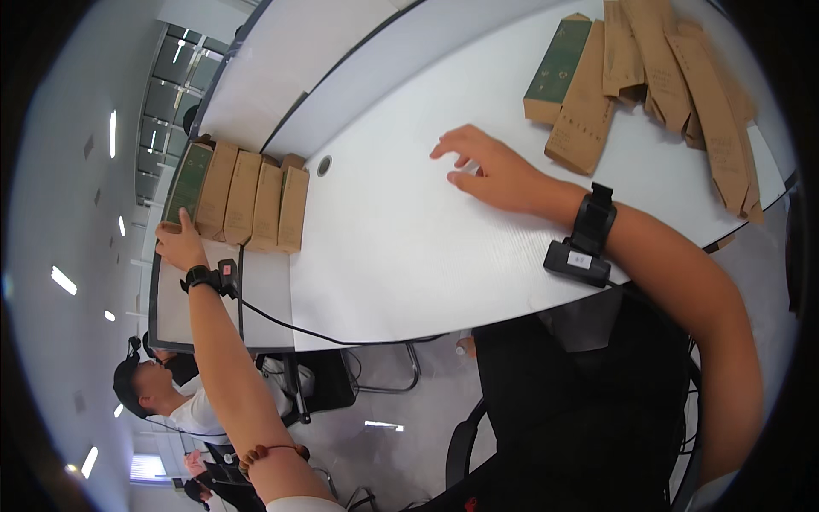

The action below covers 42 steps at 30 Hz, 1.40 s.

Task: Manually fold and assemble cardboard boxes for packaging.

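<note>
At the left end of the white table, several brown cardboard boxes (243,196) stand side by side in a row. The outermost one is a cardboard box with a green face (188,181). My left hand (181,246) grips its near end, with the thumb lying on the green face and the other fingers curled round the outer side. Over the middle of the table, my right hand (495,171) holds nothing. Its fingers are apart and slightly bent, and the nearest things to it are the loose boxes on the right.
More long cardboard boxes (580,128) lie in an untidy pile at the far right, one with a green face (559,68). A low partition (358,72) borders the table's back. A cable (290,324) trails from my left wrist. A seated person (162,392) is beyond the table's left end.
</note>
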{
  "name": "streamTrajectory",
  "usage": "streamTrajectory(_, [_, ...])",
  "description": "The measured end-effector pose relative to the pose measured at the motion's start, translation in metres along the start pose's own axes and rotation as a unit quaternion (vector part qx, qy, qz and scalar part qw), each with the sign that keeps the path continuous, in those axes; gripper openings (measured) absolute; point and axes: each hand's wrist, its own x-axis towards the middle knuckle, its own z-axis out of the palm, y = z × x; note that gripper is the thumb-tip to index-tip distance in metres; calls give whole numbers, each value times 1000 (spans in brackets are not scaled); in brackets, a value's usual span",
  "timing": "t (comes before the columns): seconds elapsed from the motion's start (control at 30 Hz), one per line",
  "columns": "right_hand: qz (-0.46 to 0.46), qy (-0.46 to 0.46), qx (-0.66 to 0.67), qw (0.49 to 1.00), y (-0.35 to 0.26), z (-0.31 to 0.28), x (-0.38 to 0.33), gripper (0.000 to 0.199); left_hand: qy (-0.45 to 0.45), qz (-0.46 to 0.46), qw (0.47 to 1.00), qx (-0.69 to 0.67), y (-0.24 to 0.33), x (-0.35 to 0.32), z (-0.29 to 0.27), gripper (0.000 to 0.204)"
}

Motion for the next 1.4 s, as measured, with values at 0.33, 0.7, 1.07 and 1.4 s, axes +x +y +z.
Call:
streamTrajectory(0.33, [-53, 174, -16, 983, -7, -13, 7, 33, -158, 218, 812, -517, 258, -162, -102, 39])
streamTrajectory(0.7, [14, -16, 102, 995, 44, -17, 2, 19, -610, 394, 619, -300, 485, -283, -110, 105])
streamTrajectory(1.07, [-21, 52, -91, 994, 29, -22, 16, 18, -604, -36, 633, -483, 391, -224, -78, 38])
streamTrajectory(1.4, [162, 38, 323, 932, -36, -33, 16, 88, -533, 132, 684, -481, 256, -294, -125, 55])
